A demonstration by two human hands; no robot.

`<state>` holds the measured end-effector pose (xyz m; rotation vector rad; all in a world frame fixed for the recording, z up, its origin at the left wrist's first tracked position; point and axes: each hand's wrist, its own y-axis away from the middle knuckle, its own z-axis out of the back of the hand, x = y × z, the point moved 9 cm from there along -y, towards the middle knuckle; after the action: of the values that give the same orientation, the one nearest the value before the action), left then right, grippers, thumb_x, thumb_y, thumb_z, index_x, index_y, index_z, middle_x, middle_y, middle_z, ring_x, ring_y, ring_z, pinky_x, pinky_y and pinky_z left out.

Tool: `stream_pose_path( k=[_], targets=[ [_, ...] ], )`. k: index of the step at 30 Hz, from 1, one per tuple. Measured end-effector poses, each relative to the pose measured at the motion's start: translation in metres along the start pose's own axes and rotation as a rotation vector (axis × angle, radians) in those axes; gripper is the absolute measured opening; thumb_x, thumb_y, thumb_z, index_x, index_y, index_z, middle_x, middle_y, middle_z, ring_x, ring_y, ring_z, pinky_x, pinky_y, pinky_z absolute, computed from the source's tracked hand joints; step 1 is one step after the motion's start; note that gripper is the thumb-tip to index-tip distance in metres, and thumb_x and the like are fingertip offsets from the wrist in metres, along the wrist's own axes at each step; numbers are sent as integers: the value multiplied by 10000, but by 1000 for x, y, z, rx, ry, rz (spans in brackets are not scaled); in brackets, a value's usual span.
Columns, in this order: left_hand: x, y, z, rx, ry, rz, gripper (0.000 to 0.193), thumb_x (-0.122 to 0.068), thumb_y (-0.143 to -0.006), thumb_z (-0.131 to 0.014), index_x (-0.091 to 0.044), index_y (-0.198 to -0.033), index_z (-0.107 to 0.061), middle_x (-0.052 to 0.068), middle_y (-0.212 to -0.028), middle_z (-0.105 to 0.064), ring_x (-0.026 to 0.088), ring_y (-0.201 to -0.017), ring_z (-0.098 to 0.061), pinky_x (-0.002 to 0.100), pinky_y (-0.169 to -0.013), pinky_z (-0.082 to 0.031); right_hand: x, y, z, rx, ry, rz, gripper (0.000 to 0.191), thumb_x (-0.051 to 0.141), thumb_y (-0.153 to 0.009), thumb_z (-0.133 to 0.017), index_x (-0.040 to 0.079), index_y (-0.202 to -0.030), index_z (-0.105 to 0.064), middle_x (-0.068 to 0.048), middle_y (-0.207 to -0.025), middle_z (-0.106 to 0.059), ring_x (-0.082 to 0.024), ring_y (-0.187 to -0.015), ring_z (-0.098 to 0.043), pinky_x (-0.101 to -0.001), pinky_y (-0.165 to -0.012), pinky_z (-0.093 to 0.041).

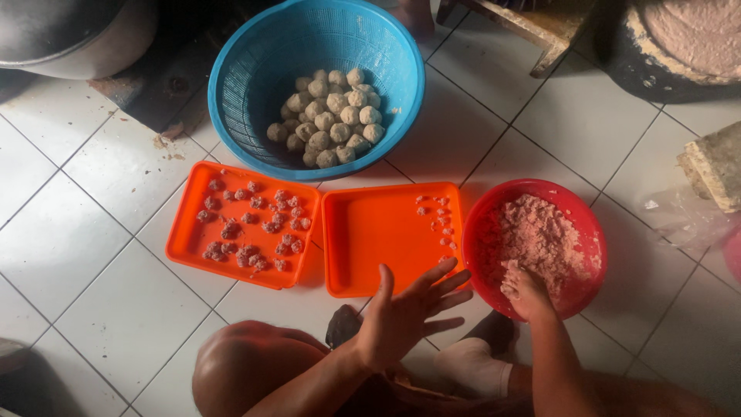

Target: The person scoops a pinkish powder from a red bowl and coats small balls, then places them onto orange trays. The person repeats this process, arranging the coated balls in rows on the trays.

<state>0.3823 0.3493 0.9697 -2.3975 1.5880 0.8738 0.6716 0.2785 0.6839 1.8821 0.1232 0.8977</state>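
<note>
Your right hand [527,290] digs its fingers into the pink minced paste [532,235] in the red bowl [588,224], grip buried, so I cannot tell its state. Your left hand [401,313] hovers empty, fingers spread. The left orange tray [185,235] looks full of small lumps; the right orange tray [378,239] has few.

Blue basket [255,69], two orange trays [347,232], red bowl [590,232] of pink mince [532,235], white tiled floor [100,232].
</note>
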Motion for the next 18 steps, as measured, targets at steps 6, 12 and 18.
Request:
stream_pose_path(
  k=[6, 12, 18],
  targets=[
    [38, -1, -17, 56, -1718, -194, 821, -675, -964, -504, -138, -1584, -478, 173, -1613, -475, 350, -1491, -435, 618, -1203, -316, 25, -3, 15, 51, 20, -30, 182, 145, -1042, -512, -6, -1110, -585, -59, -897, -568, -126, -709, -509, -249, -623, -457],
    [160, 15, 49, 463, -1935, 706, 713, -632, -905, -566, -156, -1436, -590, 201, -1445, -583, 389, -1374, -514, 698, -1188, -252, 51, -17, 60, -84, 266, 82, 258, 289, -1114, -549, 54, -1174, -636, -62, -740, -298, -163, -548, -281, -315, -462, -304],
    [150, -24, 32, 164, -2119, -35, 824, -634, -819, -665, -134, -1465, -550, 212, -1495, -512, 415, -1394, -445, 714, -1119, -226, 65, -23, 68, -69, 98, 103, 361, -9, -959, -410, 166, -1245, -544, -110, -861, -631, -127, -595, -447, -263, -530, -434]
  ],
)
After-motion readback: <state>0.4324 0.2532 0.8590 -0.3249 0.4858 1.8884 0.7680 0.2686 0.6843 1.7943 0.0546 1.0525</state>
